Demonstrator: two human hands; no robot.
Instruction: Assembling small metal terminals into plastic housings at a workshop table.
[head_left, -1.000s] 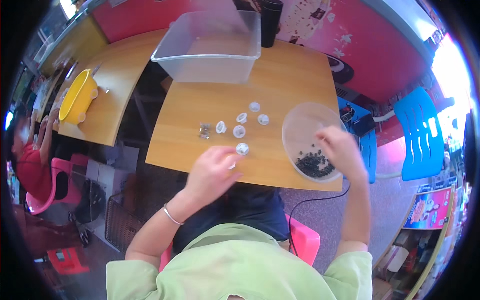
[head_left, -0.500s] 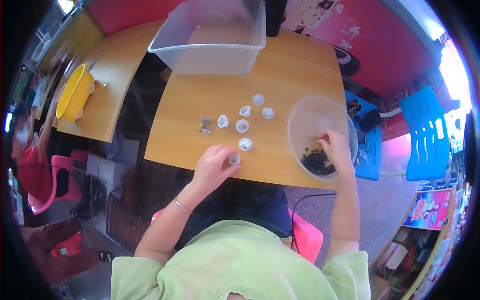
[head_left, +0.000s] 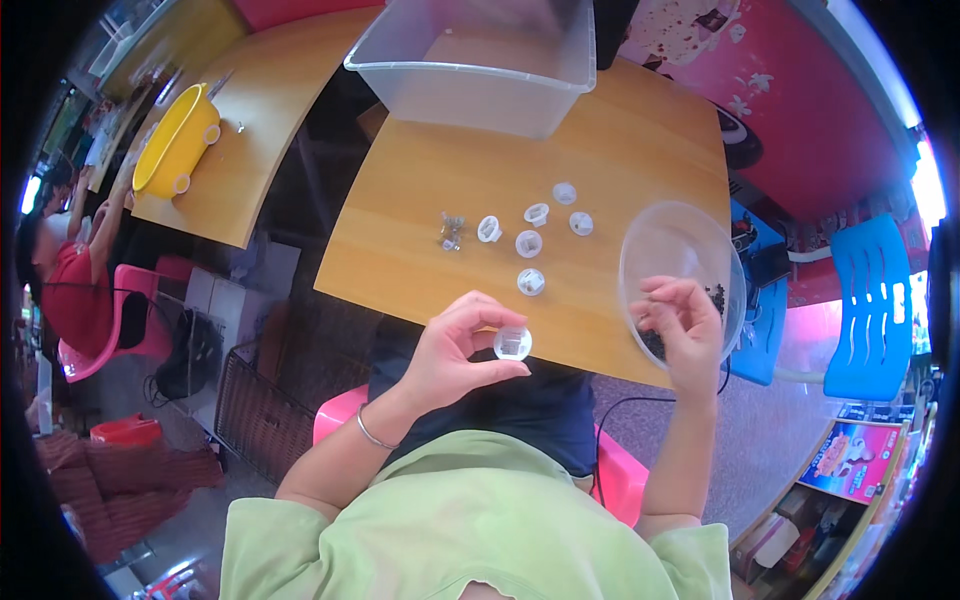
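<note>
Between the thumb and fingers of my left hand (head_left: 455, 350) is a small round white plastic piece (head_left: 513, 343), held at the near edge of the table. My right hand (head_left: 685, 325) is pinched over the near side of a clear round bowl (head_left: 632, 250); whatever its fingertips hold is too small to make out. Small black parts (head_left: 652, 343) lie in the bowl, partly hidden behind that hand. Several similar white pieces lie mid-table, among them a round one (head_left: 530, 282) and an oval one (head_left: 489, 229). Left of them sits a little pile of small metallic-looking parts (head_left: 452, 230).
A large translucent tub (head_left: 470, 95) stands at the far side of the table (head_left: 400, 200). On another table at left is a yellow basin (head_left: 178, 145), with a person in red (head_left: 75, 290) beside it. Blue chairs (head_left: 870, 300) stand at right.
My right hand has lifted off the black parts and come slightly left. My left hand has drawn the white piece nearer to me. The whole view has shifted a little.
</note>
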